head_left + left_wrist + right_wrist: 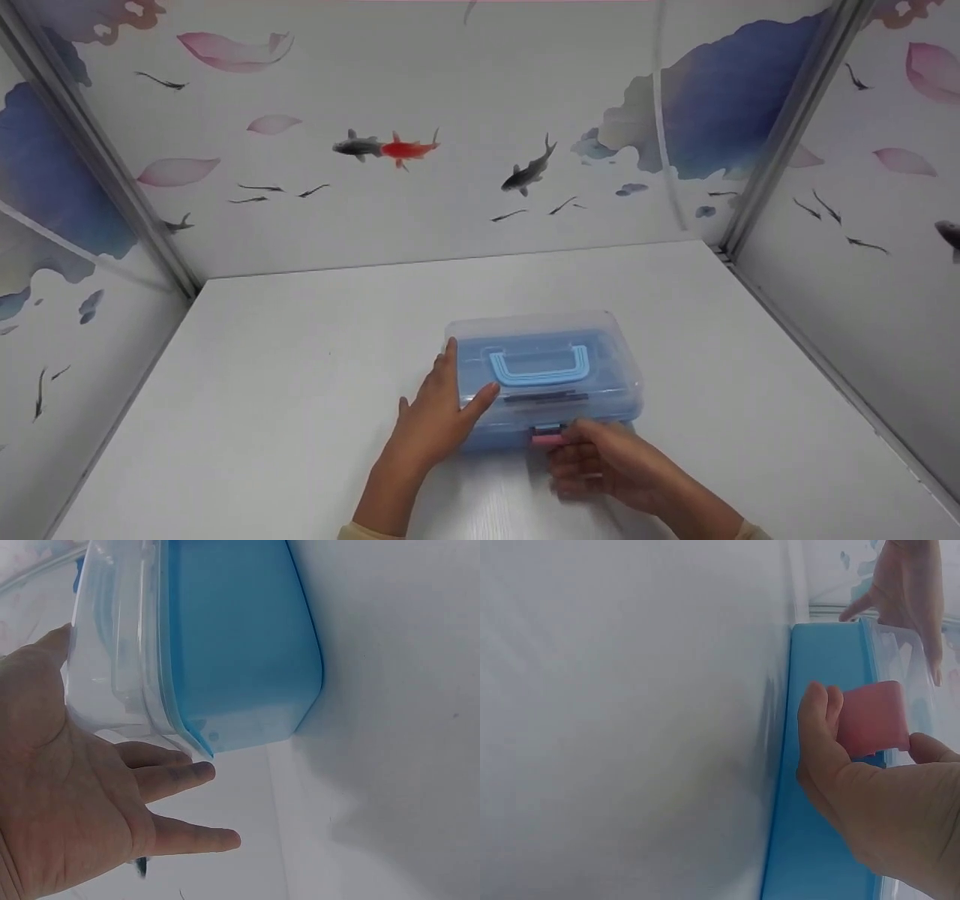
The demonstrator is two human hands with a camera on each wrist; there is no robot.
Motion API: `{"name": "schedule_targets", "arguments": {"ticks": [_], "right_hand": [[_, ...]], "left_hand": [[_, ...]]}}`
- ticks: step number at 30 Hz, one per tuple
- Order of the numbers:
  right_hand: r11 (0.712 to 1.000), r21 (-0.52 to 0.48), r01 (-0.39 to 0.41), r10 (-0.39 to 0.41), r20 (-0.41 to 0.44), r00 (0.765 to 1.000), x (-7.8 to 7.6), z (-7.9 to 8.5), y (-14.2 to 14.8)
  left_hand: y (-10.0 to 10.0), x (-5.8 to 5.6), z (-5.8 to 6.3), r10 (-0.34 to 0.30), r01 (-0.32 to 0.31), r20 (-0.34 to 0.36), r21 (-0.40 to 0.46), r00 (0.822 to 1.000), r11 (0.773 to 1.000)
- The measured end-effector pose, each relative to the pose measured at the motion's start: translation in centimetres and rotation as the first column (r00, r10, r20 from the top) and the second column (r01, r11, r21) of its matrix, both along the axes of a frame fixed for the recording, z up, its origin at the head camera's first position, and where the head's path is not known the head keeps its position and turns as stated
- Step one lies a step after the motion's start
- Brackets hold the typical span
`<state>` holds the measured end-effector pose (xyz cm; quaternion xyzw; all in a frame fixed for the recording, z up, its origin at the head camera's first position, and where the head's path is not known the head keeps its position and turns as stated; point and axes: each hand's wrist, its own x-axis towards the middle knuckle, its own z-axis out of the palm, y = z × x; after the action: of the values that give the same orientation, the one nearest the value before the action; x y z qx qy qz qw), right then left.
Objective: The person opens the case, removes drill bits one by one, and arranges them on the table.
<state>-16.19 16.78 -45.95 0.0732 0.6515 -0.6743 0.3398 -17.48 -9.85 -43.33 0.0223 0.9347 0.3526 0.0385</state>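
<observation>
A storage box with a blue body (pixel 240 637) and a clear lid (pixel 540 324) sits on the white table, its lid down. A light-blue handle (pixel 540 379) lies folded on top. My left hand (pixel 431 424) rests against the lid's left end, thumb near the front edge and fingers spread straight. On the front is a pink latch (pixel 874 716), standing out from the box. My right hand (pixel 607 457) pinches it, with the thumb at its upper edge and the curled fingers at its lower side. Some dark thin items (pixel 546 397) show through the lid, too blurred to name.
The white tabletop (pixel 262 390) spreads around the box. Panels printed with fish and petals (pixel 450 82) enclose it at the back, left and right, joined by metal corner posts (pixel 780 135).
</observation>
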Motion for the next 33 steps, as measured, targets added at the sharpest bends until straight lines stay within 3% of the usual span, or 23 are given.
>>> {"name": "schedule_targets", "arguments": {"ticks": [7, 13, 16, 21, 26, 28, 30, 33], "right_hand": [[0.999, 0.037, -0.036, 0.038, -0.07, 0.997, 0.4, 0.2, 0.0], [0.988, 0.138, -0.062, 0.079, -0.121, 0.989, 0.5, -0.3, -0.2], [0.97, 0.234, -0.064, 0.106, -0.171, 0.98, 0.6, -0.6, -0.4], [0.901, 0.428, -0.074, 0.214, -0.289, 0.933, 0.8, -0.9, -0.4], [0.824, 0.564, -0.058, 0.347, -0.42, 0.839, 0.9, -0.7, -0.4], [0.783, 0.622, -0.028, 0.381, -0.443, 0.812, 0.9, -0.7, -0.4], [0.742, 0.67, -0.001, 0.398, -0.44, 0.805, 1.1, -0.6, -0.4], [0.703, 0.711, 0.032, 0.385, -0.418, 0.823, 1.2, -0.6, -0.5]], "left_hand": [[-0.2, 0.0, 0.2, -0.012, 0.012, -0.013, 0.009, 1.0, 1.0], [-0.2, -0.1, 0.2, -0.015, 0.015, -0.001, 0.016, 1.0, 1.0], [-0.1, 0.0, 0.1, -0.011, 0.011, 0.008, 0.01, 1.0, 1.0], [0.0, 0.1, 0.0, -0.007, 0.007, 0.012, 0.003, 1.0, 1.0], [-0.1, 0.3, 0.2, -0.006, 0.006, 0.009, 0.006, 1.0, 1.0], [-0.1, 0.3, 0.2, -0.004, 0.004, 0.009, 0.01, 1.0, 1.0], [-0.1, 0.3, 0.2, -0.004, 0.004, 0.004, 0.015, 1.0, 1.0], [-0.1, 0.2, 0.1, -0.013, 0.013, -0.003, 0.017, 1.0, 1.0]]}}
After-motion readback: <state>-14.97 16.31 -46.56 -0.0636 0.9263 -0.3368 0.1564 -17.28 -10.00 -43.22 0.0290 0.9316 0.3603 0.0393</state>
